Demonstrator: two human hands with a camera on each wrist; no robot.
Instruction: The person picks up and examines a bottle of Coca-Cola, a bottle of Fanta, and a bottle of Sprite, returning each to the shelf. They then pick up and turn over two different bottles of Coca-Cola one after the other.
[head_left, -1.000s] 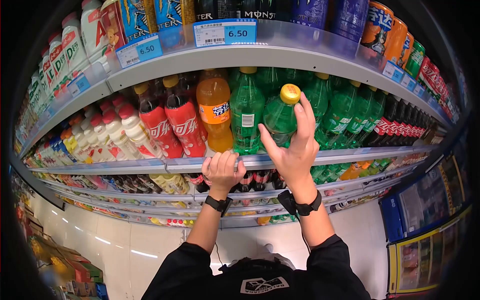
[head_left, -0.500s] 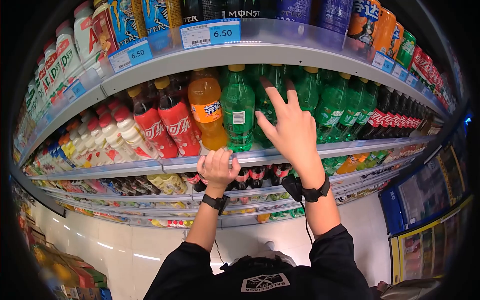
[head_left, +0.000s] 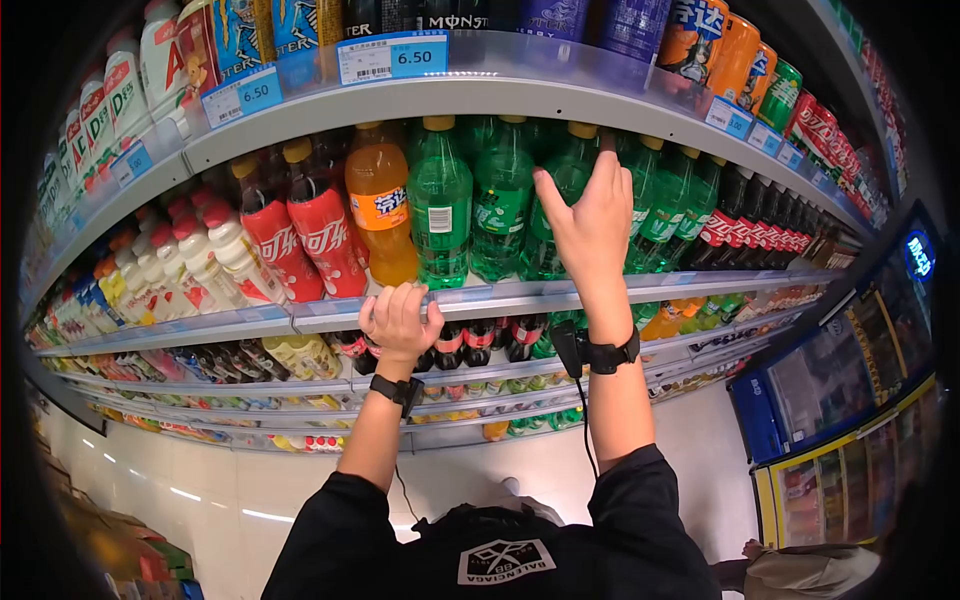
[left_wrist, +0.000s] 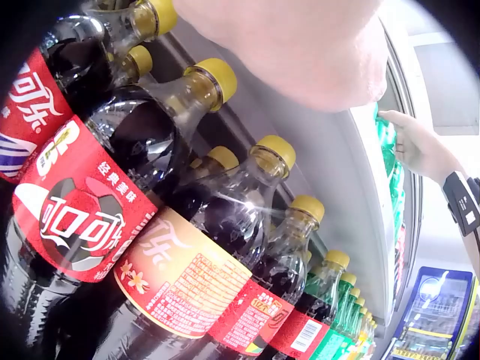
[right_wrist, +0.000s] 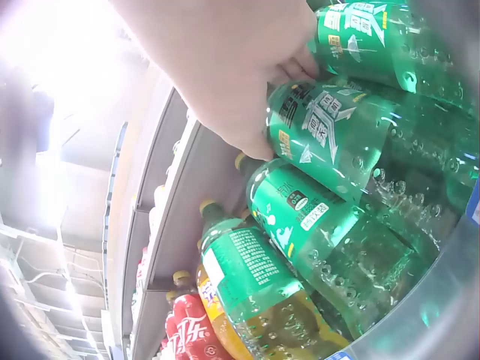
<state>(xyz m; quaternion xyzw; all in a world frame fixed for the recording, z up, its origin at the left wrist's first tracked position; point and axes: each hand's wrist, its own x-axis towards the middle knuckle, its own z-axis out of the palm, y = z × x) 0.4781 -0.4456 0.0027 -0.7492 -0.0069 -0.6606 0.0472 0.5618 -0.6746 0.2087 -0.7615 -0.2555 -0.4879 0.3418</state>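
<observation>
My right hand (head_left: 597, 225) holds a green soda bottle (head_left: 562, 182) in the shelf row, thumb on its left and fingers on its far side. In the right wrist view, thumb and fingers straddle that bottle's labelled upper part (right_wrist: 322, 127); its cap is hidden. Left of it stand two more green bottles, one (head_left: 500, 205) beside it and one with a barcode (head_left: 440, 210). My left hand (head_left: 400, 322) grips the shelf's front edge (head_left: 480, 298), fingers curled over it, below the orange soda bottle (head_left: 380, 210). In the left wrist view, the left hand covers the top.
Red-labelled cola bottles (head_left: 325, 235) and white bottles (head_left: 235, 250) stand to the left, more green bottles (head_left: 665, 210) to the right. An upper shelf edge (head_left: 500, 95) with price tags and cans overhangs the row. Lower shelves hold more cola bottles (left_wrist: 202, 277). A cooler (head_left: 830, 370) stands at right.
My right hand has left the green bottle it held tilted, now upright in the row, and moved right to the neighbouring green bottle. My left hand stays on the shelf edge. The view has shifted.
</observation>
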